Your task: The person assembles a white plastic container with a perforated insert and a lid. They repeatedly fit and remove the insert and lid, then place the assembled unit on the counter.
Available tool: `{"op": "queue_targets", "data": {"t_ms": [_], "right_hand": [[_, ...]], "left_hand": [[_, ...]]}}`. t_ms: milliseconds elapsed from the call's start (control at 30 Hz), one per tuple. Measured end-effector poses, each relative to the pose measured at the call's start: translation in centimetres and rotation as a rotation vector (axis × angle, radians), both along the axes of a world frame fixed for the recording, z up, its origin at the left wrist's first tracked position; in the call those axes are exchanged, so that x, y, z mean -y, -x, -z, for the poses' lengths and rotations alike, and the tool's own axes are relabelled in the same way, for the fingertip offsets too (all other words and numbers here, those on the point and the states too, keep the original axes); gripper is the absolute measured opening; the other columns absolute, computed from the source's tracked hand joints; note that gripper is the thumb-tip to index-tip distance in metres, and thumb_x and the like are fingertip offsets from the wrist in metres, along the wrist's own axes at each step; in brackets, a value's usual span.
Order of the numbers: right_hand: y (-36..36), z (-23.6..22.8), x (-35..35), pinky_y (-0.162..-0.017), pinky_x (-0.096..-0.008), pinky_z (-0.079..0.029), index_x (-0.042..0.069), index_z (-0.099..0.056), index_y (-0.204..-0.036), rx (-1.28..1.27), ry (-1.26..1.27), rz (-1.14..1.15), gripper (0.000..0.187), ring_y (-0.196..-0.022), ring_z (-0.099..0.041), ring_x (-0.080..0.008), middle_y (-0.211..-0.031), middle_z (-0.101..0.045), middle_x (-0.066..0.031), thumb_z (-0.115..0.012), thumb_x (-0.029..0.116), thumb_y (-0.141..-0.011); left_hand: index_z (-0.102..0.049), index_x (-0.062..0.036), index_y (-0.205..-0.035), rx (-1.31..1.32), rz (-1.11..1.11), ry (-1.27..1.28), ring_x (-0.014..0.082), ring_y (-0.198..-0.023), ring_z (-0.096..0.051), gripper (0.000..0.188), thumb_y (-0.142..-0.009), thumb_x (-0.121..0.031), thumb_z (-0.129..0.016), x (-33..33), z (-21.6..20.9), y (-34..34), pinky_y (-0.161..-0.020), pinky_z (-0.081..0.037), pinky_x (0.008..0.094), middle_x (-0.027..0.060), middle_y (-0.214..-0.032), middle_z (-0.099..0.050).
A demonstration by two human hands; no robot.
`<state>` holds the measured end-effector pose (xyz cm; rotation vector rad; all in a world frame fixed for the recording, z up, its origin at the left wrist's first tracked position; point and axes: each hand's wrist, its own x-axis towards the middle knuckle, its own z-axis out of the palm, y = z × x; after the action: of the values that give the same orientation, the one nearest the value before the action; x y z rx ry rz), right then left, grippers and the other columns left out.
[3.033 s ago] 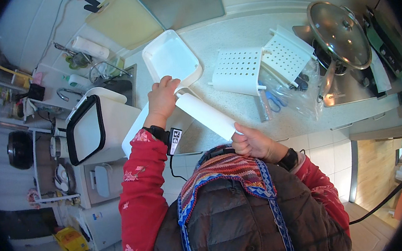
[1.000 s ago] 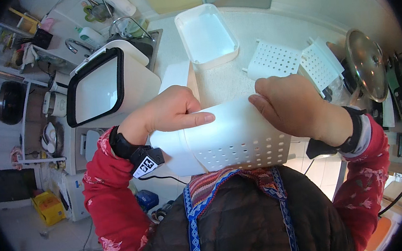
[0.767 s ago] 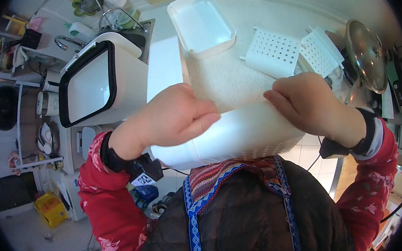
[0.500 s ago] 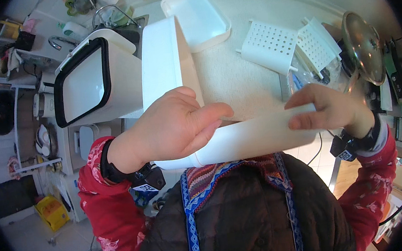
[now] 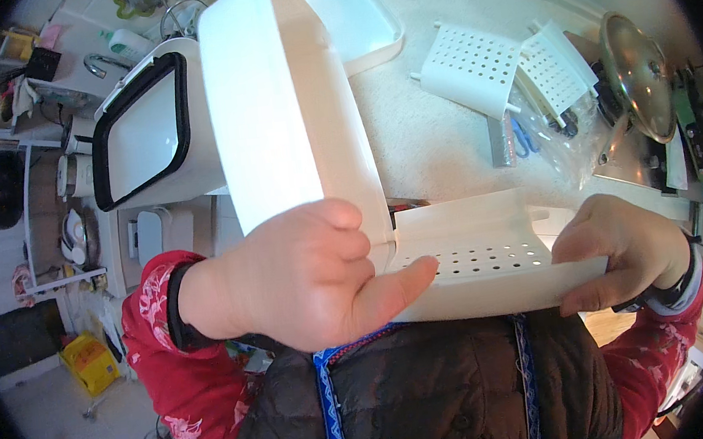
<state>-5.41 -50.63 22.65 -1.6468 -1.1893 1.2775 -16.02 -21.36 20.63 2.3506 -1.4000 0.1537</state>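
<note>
My left hand (image 5: 311, 278) is closed round the lower part of a tall white plastic bin (image 5: 269, 109), its thumb stretched over a white perforated panel (image 5: 491, 265). That panel sticks out to the right from the bin's lower end, close against my vest; how the two join is hidden behind my left hand. At the panel's right end, my right hand (image 5: 625, 244) pinches its edge between thumb and fingers. Two more perforated white panels lie on the counter, a near one (image 5: 470, 68) and one (image 5: 559, 68) farther right.
A white bin with a black rim (image 5: 186, 129) stands at the left. Behind the tall bin lies a shallow white tray (image 5: 358, 20). At the right are a pan lid (image 5: 636, 78), blue-handled scissors (image 5: 523, 137) and clear plastic wrap (image 5: 570, 156).
The bin has tilted and come nearer the camera, and the panel has turned so its holes show. Both hands have moved down toward my body, the right one also rightward.
</note>
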Motion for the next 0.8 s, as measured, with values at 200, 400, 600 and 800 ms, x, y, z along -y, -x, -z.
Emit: {"op": "queue_targets", "data": {"t_ms": [200,400,600,800], "right_hand": [[1.1,0.2,1.1,-0.048,-0.0346,-0.042,0.004,-0.059,-0.083,0.021,-0.041,-0.035,0.021,-0.056,-0.058,-0.0324,-0.065,-0.058,-0.0120,-0.074,0.017,-0.075],[1.7,0.1,1.6,-0.049,-0.0354,-0.043,0.005,-0.058,-0.085,0.127,-0.116,0.022,0.023,-0.056,-0.058,-0.0320,-0.066,-0.059,-0.0107,-0.074,0.016,-0.074],[1.3,-2.3,0.2,-0.054,-0.0377,-0.045,0.006,-0.056,-0.088,0.577,-0.022,0.097,0.026,-0.063,-0.061,-0.0310,-0.063,-0.057,-0.0106,-0.070,0.022,-0.074],[4.5,-0.5,-1.0,-0.044,-0.0369,-0.041,0.009,-0.051,-0.066,1.083,0.000,0.067,0.033,-0.049,-0.056,-0.0260,-0.054,-0.052,-0.0064,-0.070,0.035,-0.072]], "left_hand": [[-0.063,0.0014,-0.100,0.030,0.002,-0.113,0.0098,-0.045,-0.043,0.036,-0.066,-0.011,-0.059,0.6,-1.3,1.2,-0.048,-0.030,0.0248,-0.0072,-0.048,-0.039],[-0.061,-0.0019,-0.076,0.083,-0.032,-0.065,0.0141,-0.050,-0.045,0.015,-0.066,-0.014,-0.061,0.2,-0.6,-0.2,-0.052,-0.033,0.0279,-0.0039,-0.048,-0.038],[-0.042,-0.0094,-0.046,0.048,-0.050,0.014,0.0216,-0.049,-0.042,0.029,-0.064,-0.012,-0.065,0.4,1.0,-2.9,-0.052,-0.033,0.0338,0.0026,-0.049,-0.039],[-0.048,-0.0104,-0.044,0.061,-0.070,-0.043,0.0201,-0.044,-0.043,0.030,-0.067,-0.016,-0.066,1.9,0.6,-2.2,-0.050,-0.033,0.0329,0.0010,-0.046,-0.042]]}}
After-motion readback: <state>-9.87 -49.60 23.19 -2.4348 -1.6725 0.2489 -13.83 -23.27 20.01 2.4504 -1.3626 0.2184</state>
